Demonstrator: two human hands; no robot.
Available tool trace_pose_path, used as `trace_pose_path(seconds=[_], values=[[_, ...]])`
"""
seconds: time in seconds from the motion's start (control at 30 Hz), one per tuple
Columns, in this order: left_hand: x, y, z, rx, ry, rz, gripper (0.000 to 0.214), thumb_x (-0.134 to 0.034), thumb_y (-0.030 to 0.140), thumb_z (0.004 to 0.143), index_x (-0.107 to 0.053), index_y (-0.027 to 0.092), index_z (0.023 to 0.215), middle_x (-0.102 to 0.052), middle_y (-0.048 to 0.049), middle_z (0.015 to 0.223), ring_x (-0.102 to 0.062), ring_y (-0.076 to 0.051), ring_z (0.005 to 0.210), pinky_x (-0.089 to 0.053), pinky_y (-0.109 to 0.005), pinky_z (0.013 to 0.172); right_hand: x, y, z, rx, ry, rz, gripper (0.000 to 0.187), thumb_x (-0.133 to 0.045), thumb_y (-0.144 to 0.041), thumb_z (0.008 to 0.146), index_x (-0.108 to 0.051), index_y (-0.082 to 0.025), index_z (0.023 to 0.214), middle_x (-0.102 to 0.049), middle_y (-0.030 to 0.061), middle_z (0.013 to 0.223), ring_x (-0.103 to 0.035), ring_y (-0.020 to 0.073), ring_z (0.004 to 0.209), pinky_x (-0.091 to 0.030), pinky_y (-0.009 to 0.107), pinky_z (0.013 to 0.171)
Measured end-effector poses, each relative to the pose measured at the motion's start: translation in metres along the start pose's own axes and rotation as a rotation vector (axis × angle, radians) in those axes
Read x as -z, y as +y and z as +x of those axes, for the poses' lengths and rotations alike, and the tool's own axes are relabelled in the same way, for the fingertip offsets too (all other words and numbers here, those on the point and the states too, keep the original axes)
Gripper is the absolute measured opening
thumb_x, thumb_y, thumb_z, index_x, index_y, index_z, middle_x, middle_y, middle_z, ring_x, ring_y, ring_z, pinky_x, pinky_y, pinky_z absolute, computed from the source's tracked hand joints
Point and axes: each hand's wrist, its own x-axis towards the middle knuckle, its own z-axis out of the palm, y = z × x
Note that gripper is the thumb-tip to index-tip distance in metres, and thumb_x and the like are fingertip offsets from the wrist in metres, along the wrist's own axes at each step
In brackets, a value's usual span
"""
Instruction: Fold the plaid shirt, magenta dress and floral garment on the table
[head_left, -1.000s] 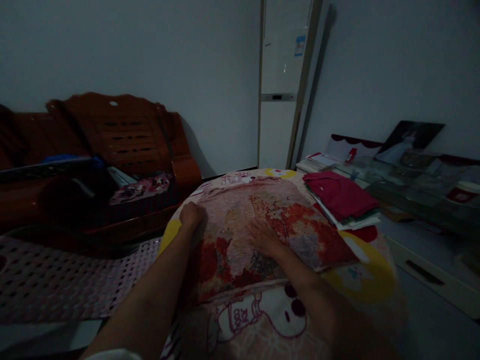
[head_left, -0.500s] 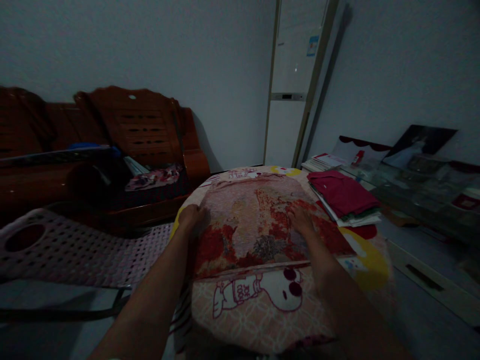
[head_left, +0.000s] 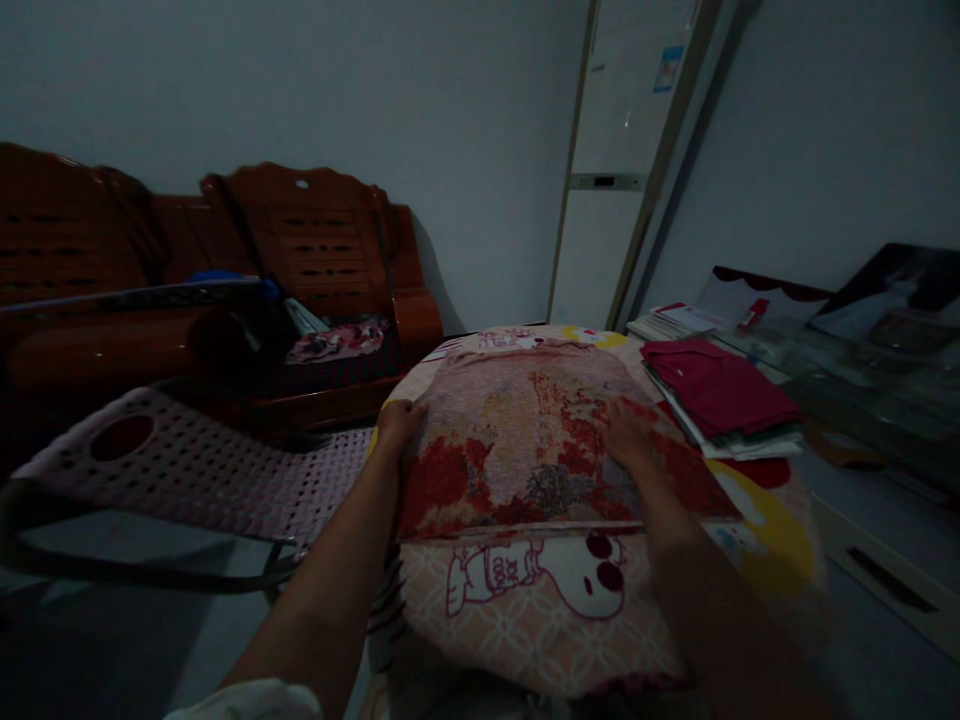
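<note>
Two hands, one garment, dim room. Noted the biggest first: wooden sofa (head_left: 315, 240) along the back wall, left of frame, seat cluttered. Logged a tall white air conditioner (head_left: 607, 230) upright in the corner. Spotted a pink mesh chair (head_left: 210, 470) just beside the table, on its left. Found the round table (head_left: 525, 650) near centre, under a cartoon-print cover.

Saw the floral garment (head_left: 517, 440) spread flat across the middle of that table, near edge straight and roughly parallel to the table's near rim, far end toward the back. Marked a stack of folded clothes (head_left: 716, 395), red one on top, on the table's right side, just beside the garment; could not tell touching or apart.

Placed the left hand (head_left: 397, 425) at the garment's left edge, fingers curled together round that edge, apparently pinching the fabric; too dark to confirm the thumb. Placed the right hand (head_left: 626, 435) on top of the garment's right half, palm down, fingers loosely spread and pressed flat, holding nothing.

Judged progress as early to middle: garment laid out, smoothed, near edge squared. Not yet done, by the look: no side turned in, no compact bundle like those in the stack, nothing added to that stack.
</note>
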Motion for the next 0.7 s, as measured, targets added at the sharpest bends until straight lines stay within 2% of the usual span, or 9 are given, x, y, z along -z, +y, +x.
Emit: trace_pose_path(seconds=[0.1,0.2,0.3,0.47,0.57,0.7], values=[[0.0,0.001,-0.002,-0.001,-0.011,0.01,0.038,-0.047,0.044,0.089,-0.073,0.015,0.088,-0.074,-0.0107,0.094,-0.067,-0.024,0.088,-0.045,-0.027,0.07,-0.001,-0.004,-0.002,0.009,-0.084,-0.001,0.055,-0.034,-0.038,0.099,-0.042,-0.011,0.146,-0.039,0.0182,0.154,-0.033,0.0293,0.143,-0.022,0.049,0.116],[0.0,0.002,-0.002,0.002,-0.003,0.01,0.038,-0.047,0.044,0.088,-0.073,0.016,0.088,-0.074,-0.011,0.094,-0.067,-0.024,0.089,-0.045,-0.027,0.07,0.001,-0.005,-0.003,-0.007,-0.098,0.008,0.054,-0.033,-0.033,0.1,-0.039,-0.01,0.148,-0.037,0.0183,0.155,-0.032,0.0279,0.144,-0.021,0.046,0.117],[0.0,0.002,-0.002,-0.005,0.004,0.002,0.039,-0.046,0.045,0.088,-0.073,0.016,0.089,-0.074,-0.0112,0.094,-0.066,-0.026,0.09,-0.046,-0.028,0.071,0.005,-0.008,-0.004,-0.018,-0.132,0.004,0.054,-0.034,-0.035,0.1,-0.04,-0.012,0.149,-0.034,0.0175,0.157,-0.028,0.0291,0.147,-0.019,0.05,0.118],[0.0,0.002,-0.002,-0.011,0.006,0.0,0.041,-0.047,0.045,0.087,-0.073,0.015,0.091,-0.074,-0.0112,0.097,-0.065,-0.026,0.091,-0.045,-0.028,0.07,0.012,-0.02,-0.007,0.106,-0.208,0.027,0.059,-0.042,-0.046,0.098,-0.041,-0.015,0.148,-0.03,0.0157,0.159,-0.025,0.0288,0.148,-0.017,0.05,0.119],[0.0,0.002,-0.002,-0.015,0.006,-0.014,0.041,-0.047,0.044,0.087,-0.074,0.013,0.092,-0.074,-0.0121,0.098,-0.066,-0.026,0.09,-0.044,-0.028,0.069,0.012,-0.024,-0.007,0.108,-0.193,0.045,0.059,-0.044,-0.046,0.097,-0.043,-0.015,0.147,-0.03,0.016,0.159,-0.026,0.0295,0.148,-0.018,0.051,0.119],[-0.002,0.001,-0.002,-0.006,0.028,-0.059,0.041,-0.049,0.044,0.085,-0.075,0.013,0.092,-0.074,-0.0132,0.095,-0.066,-0.028,0.089,-0.044,-0.029,0.069,0.009,-0.022,-0.008,0.074,-0.14,0.066,0.049,-0.043,-0.033,0.098,-0.048,-0.017,0.144,-0.037,0.0141,0.156,-0.031,0.0267,0.146,-0.021,0.049,0.118]])
